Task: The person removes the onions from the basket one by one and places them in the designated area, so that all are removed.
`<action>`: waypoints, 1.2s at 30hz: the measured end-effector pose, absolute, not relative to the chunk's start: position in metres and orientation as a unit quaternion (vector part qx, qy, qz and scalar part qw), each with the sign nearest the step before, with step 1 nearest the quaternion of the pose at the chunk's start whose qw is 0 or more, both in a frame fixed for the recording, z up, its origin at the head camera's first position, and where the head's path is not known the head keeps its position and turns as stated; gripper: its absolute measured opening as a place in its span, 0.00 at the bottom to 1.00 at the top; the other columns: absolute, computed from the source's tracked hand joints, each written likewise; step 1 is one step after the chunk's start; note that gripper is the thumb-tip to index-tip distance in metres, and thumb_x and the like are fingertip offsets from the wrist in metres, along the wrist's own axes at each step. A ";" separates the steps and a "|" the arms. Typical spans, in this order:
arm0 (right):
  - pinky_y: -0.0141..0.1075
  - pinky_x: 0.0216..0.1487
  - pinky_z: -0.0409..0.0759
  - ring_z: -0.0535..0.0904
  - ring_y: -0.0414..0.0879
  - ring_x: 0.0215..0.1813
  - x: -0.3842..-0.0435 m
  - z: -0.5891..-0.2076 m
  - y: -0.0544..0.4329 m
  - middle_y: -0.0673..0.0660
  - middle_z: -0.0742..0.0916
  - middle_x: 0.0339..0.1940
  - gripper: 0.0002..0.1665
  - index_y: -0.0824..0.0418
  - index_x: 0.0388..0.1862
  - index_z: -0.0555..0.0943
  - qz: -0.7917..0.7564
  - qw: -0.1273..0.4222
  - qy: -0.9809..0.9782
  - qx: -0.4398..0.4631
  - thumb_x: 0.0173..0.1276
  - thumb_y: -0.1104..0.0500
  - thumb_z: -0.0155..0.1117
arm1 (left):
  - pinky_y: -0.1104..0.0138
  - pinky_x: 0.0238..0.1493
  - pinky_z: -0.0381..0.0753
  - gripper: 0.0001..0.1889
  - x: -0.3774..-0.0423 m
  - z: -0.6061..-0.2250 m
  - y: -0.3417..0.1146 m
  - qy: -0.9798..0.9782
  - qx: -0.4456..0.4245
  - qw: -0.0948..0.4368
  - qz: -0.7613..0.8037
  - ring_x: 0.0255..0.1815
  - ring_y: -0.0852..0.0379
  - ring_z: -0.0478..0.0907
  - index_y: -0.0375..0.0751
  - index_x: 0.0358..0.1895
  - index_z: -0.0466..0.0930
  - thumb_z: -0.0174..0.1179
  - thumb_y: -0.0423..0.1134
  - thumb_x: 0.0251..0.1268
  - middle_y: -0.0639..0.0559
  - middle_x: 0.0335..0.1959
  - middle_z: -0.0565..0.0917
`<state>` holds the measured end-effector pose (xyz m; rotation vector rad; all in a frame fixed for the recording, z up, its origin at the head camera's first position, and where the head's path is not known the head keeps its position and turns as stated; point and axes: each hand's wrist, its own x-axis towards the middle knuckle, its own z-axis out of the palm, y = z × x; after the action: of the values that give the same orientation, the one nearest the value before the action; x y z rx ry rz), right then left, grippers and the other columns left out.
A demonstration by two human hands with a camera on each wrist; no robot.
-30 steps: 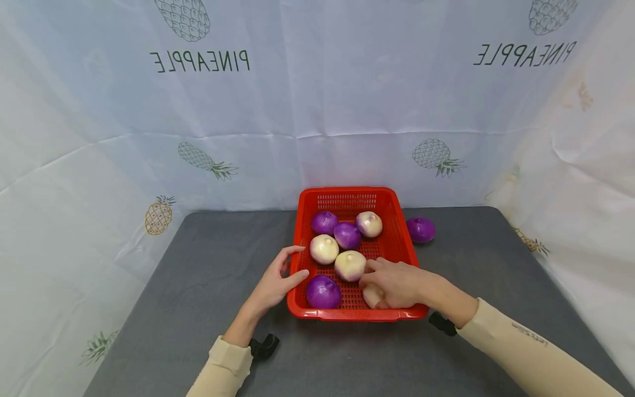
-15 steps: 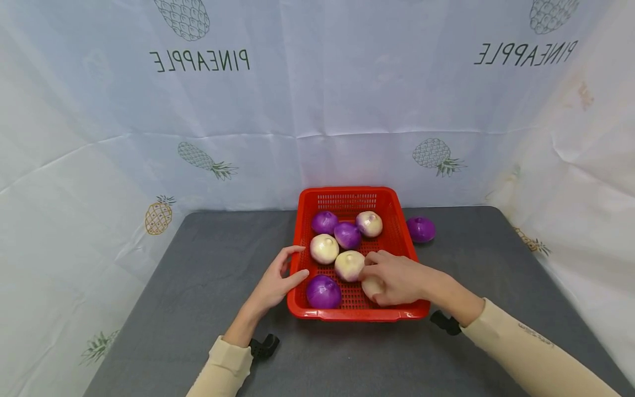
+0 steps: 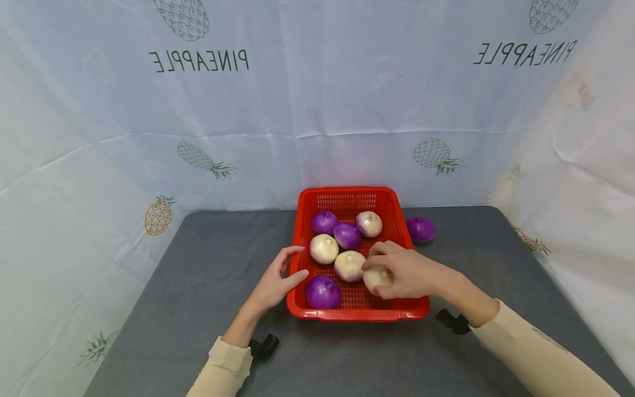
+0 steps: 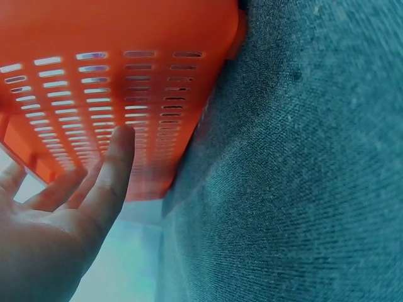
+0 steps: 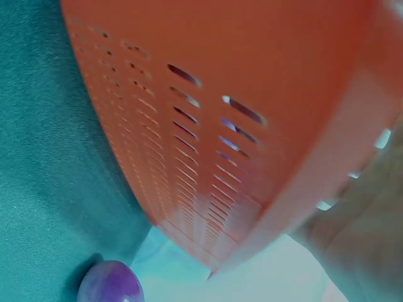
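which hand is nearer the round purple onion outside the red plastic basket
The right hand is nearer: it holds a round cream onion at the right side of the basket, nearest the purple onion; the left hand is at the opposite rim.

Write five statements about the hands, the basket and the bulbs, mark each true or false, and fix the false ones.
1. The right hand grips a pale bulb. True.
2. The left hand holds a purple bulb. False: it holds no bulb and is at the left side of the red basket.
3. Three purple bulbs lie in the basket. True.
4. The basket is green. False: it is red.
5. A purple bulb lies outside the basket, to its right. True.
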<state>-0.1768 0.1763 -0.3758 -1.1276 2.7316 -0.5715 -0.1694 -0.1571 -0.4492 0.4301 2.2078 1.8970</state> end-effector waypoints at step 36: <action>0.42 0.41 0.84 0.71 0.51 0.57 -0.174 -0.338 0.241 0.53 0.78 0.56 0.20 0.51 0.54 0.84 -0.271 -0.028 0.928 -0.255 0.63 0.53 0.74 | 0.54 0.48 0.87 0.32 -0.170 -0.452 -0.159 0.749 0.143 0.099 0.639 0.58 0.41 0.78 0.41 0.73 0.63 0.64 0.40 0.70 0.33 0.65 0.73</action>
<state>-0.1735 0.2412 -0.3380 -0.8145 2.9674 -0.8661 -0.1701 -0.1587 -0.4515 0.4216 2.2170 1.8905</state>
